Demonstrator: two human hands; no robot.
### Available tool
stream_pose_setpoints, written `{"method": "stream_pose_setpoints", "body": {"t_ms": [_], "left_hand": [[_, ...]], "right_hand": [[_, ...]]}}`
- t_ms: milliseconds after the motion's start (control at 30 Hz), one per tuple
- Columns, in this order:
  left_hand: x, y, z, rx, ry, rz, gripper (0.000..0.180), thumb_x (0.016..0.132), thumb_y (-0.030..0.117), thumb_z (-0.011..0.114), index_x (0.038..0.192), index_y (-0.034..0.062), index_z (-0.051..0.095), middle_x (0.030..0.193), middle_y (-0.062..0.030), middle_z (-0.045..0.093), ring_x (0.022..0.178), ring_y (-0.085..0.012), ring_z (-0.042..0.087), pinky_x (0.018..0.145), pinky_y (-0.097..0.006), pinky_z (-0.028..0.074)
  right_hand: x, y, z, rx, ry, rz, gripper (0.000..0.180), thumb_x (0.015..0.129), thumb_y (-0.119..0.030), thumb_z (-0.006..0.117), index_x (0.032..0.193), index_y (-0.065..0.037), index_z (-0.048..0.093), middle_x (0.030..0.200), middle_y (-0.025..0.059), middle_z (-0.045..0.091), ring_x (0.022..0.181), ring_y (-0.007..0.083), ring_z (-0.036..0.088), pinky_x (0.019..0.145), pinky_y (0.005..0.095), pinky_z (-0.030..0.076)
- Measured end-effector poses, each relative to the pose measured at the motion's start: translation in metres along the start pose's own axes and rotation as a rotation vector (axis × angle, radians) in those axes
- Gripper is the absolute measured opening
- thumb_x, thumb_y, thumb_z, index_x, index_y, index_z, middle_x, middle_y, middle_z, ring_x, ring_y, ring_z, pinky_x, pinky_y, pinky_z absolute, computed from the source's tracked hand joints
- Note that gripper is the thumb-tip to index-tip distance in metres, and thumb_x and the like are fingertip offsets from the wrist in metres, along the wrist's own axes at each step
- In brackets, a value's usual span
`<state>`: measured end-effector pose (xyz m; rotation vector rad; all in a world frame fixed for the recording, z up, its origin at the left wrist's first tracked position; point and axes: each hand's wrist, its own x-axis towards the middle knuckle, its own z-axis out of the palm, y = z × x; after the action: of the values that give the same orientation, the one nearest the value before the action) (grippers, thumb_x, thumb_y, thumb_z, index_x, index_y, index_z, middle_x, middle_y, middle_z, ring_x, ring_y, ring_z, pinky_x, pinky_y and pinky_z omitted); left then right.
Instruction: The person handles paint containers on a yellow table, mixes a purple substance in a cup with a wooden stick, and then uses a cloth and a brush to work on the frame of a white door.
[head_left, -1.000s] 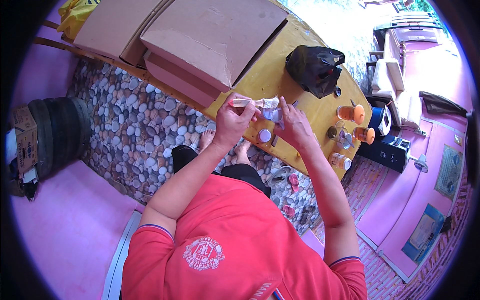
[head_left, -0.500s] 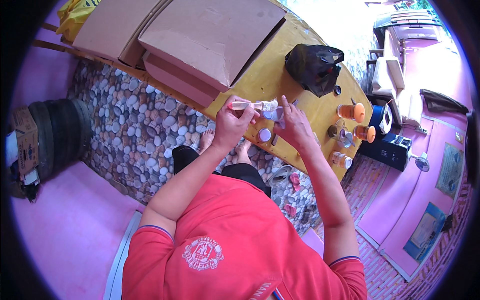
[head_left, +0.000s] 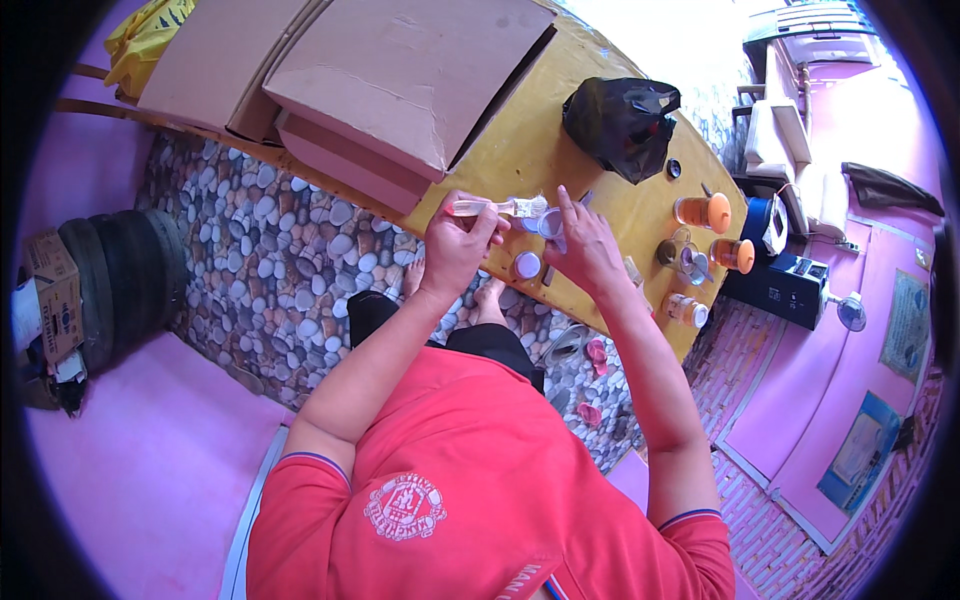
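While the left hand grips a clear syringe level over the yellow tabletop, the right hand pinches a small clear cup at its tip, with a white-lidded jar at 6 o'clock and orange-capped jars at 3 o'clock.

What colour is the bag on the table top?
Black; the bag lies on the yellow table, clearest in the head view.

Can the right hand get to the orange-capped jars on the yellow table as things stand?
Probably yes. The right hand is busy at a small clear cup, but the orange-capped jars stand just to its right on the yellow table with only bare tabletop between.
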<state>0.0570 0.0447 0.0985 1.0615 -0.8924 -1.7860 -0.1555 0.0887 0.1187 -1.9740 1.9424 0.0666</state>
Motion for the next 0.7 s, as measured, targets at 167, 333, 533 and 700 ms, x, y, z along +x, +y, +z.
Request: {"method": "stream_pose_setpoints", "body": {"t_ms": [167,333,533,700], "left_hand": [[0.001,-0.001,0.001,-0.01,0.012,-0.018,0.01,0.101,0.013,0.06,0.099,0.0045,0.056,0.08,-0.0081,0.071,0.063,-0.008,0.064,0.049,-0.022,0.047],[0.0,-0.001,0.0,-0.01,0.017,-0.036,0.01,0.1,0.013,0.061,0.099,0.0045,0.057,0.081,-0.0084,0.072,0.062,-0.0083,0.064,0.049,-0.022,0.047],[0.0,-0.002,0.001,-0.028,0.005,-0.034,0.01,0.101,0.013,0.061,0.098,0.0049,0.056,0.081,-0.0084,0.071,0.062,-0.0082,0.063,0.05,-0.022,0.047],[0.0,-0.004,0.002,-0.021,-0.009,-0.054,0.01,0.101,0.014,0.061,0.098,0.0053,0.056,0.081,-0.0085,0.071,0.062,-0.0085,0.063,0.05,-0.022,0.048]], "right_hand": [[0.003,-0.007,-0.007,-0.016,-0.05,0.005,0.093,0.071,-0.021,0.075,0.148,0.008,0.035,0.124,0.0213,0.059,0.116,0.0352,0.058,0.103,0.0441,0.044],[-0.001,0.002,0.005,0.03,0.032,0.017,0.096,0.069,-0.021,0.078,0.15,0.007,0.033,0.122,0.0216,0.059,0.113,0.0362,0.059,0.103,0.0439,0.044],[-0.028,0.034,0.025,0.326,0.328,0.03,0.089,0.077,-0.016,0.078,0.153,-0.002,0.034,0.129,0.0204,0.061,0.113,0.0314,0.062,0.094,0.0401,0.051],[-0.052,0.048,0.037,0.542,0.433,0.245,0.088,0.076,-0.015,0.079,0.152,0.0,0.036,0.126,0.0187,0.062,0.112,0.0284,0.064,0.096,0.0372,0.051]]}}
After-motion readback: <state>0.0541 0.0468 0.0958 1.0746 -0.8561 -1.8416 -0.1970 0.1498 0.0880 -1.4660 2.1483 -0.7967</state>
